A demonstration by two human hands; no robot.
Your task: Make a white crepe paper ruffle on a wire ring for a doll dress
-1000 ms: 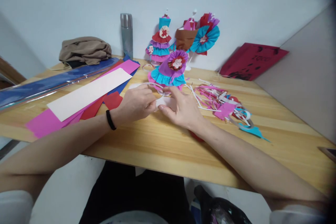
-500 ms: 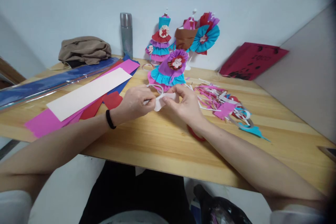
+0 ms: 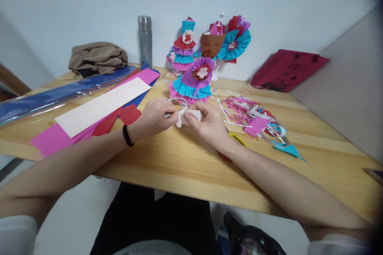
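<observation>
Between my two hands, over the middle of the table (image 3: pixel 167 167), is a small piece of white paper (image 3: pixel 180 119). My left hand (image 3: pixel 158 115), with a black band on its wrist, pinches the paper's left end. A white ring-shaped roll (image 3: pixel 183 101) shows just behind its fingers. My right hand (image 3: pixel 209 121) grips the right part of the paper between thumb and fingers. Yellow-handled scissors (image 3: pixel 237 139) lie partly hidden under my right forearm. Just beyond my hands stands a small purple and blue paper dress (image 3: pixel 193 83) with a flower.
Long paper sheets (image 3: pixel 103 107) and a red scrap (image 3: pixel 129 114) lie on the left. Behind are a brown cloth (image 3: pixel 98 57), a flask (image 3: pixel 145 42) and more paper dresses (image 3: pixel 184 48). Paper scraps (image 3: pixel 257 123) and a red bag (image 3: pixel 289 69) are on the right.
My right hand has shifted slightly left and down, and the white paper between my hands has changed shape. More of the yellow scissors handle now shows beside my right forearm.
</observation>
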